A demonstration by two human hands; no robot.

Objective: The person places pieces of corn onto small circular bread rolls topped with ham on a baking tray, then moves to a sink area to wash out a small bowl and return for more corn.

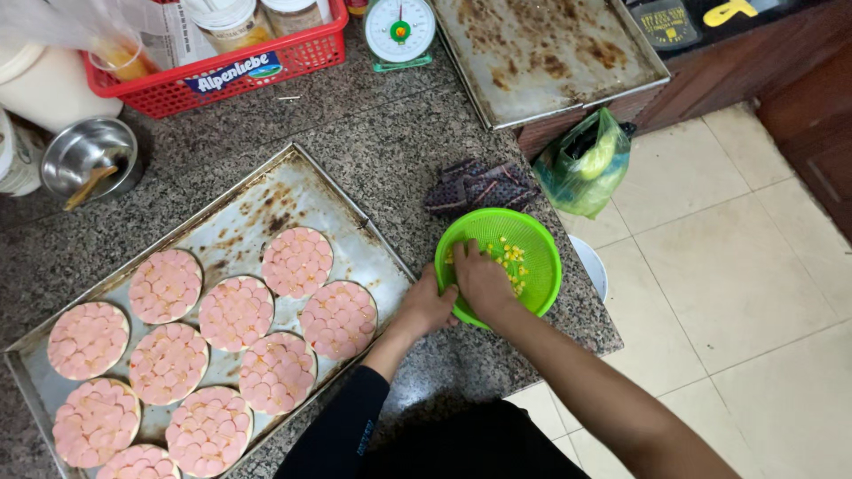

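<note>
A green plastic colander [531, 232] sits at the counter's right edge with yellow corn kernels [512, 257] inside. My right hand [482, 279] reaches into it, fingers among the kernels. My left hand [426, 306] grips the colander's near-left rim. To the left lies a worn metal baking tray [266, 200] carrying several round flat bases covered with pink sausage slices [337, 318].
A dark cloth [482, 186] lies behind the colander. A second stained tray [546, 49], a small kitchen scale [400, 31], a red basket [222, 66] of jars and a steel bowl [87, 158] stand at the back. A green bag [586, 161] hangs off the counter's edge above the tiled floor [737, 275].
</note>
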